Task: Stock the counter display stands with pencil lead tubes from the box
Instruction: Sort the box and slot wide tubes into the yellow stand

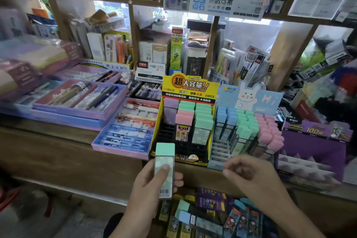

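My left hand point(148, 189) grips a green-capped lead tube point(164, 162) upright, thumb on its front, just below the yellow display stand point(188, 85). That stand holds purple, pink and green-capped tubes in its back rows, and its front black slots are bare. To the right, the blue rabbit display stand point(249, 92) carries blue, green and pink-capped tubes. My right hand point(251, 174) hovers in front of the blue stand with fingers loosely curled and nothing visible in it. The box point(212, 216) of loose tubes lies below the counter edge.
Purple trays of pens point(123, 127) lie left of the yellow stand on the wooden counter point(67, 141). A purple carton point(314, 141) stands at the right. Shelves packed with stationery rise behind the stands.
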Demonstrator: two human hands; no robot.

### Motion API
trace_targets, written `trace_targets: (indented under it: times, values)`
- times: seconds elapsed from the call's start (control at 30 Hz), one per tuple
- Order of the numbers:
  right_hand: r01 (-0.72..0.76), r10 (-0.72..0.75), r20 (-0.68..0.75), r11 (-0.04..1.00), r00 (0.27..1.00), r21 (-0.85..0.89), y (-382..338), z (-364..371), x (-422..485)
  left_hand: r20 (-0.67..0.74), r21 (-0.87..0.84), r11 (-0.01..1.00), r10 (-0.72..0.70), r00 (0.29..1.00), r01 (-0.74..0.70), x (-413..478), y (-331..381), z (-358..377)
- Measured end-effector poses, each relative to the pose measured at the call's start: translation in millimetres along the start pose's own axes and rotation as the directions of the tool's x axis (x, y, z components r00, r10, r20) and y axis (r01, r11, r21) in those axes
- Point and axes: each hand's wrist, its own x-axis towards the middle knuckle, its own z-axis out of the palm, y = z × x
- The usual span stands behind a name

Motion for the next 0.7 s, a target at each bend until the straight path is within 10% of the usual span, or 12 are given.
trace_targets:
  times: [0.33, 0.7]
  values:
    - [-0.246, 0.399, 0.491, 0.905, 0.774, -0.347, 60.7, 12.9, -30.2, 0.115, 0.315, 0.94, 0.098, 0.989, -0.13, -2.7, 7.4, 11.0]
    - [-0.329, 0.506, 0.514, 0.856, 0.692, -0.4, 81.3, 12.2, -29.9, 0.283, 0.48, 0.806, 0.231, 0.931, -0.346, 23.3, 63.1, 35.7]
